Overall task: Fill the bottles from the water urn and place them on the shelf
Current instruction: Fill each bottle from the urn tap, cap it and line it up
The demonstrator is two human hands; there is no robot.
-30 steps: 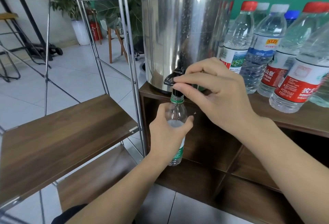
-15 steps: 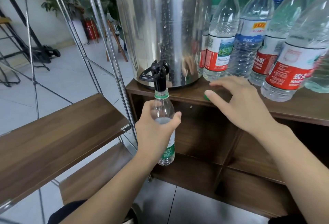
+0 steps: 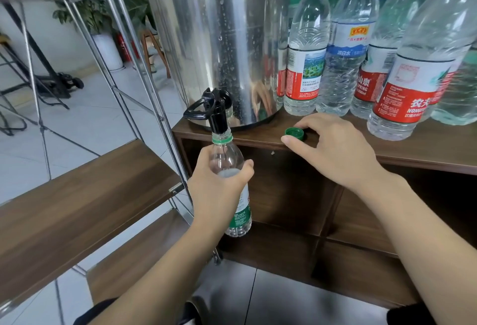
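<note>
Bright, even daylight; glare streaks the steel urn point(image 3: 227, 41); wide-angle bending and slight blur at the edges.

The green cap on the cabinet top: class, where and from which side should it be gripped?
Pinch the green cap by its ribbed side wall, coming from above. It lies flat, open side up, near the cabinet top edge, and the right hand already reaches it.
</note>
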